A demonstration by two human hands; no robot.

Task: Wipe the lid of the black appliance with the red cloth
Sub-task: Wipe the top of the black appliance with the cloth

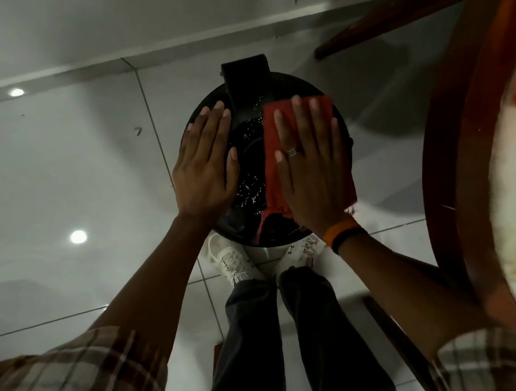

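Glossy white floor tiles (45, 181) beneath black appliance lid (251, 169), left hand (203, 166) flat on it, fingers together; right hand (313, 166), fingers spread, flat on red cloth (271, 118).

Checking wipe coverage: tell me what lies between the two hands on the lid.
Head view: bare black lid with white specks lies between left hand and right hand on red cloth.

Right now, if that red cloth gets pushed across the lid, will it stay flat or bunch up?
Probably bunches: the red cloth looks thin and floppy, its near corner drooping over the lid. The right hand pressed flat likely keeps most spread. White specks suggest it may drag crumbs along.
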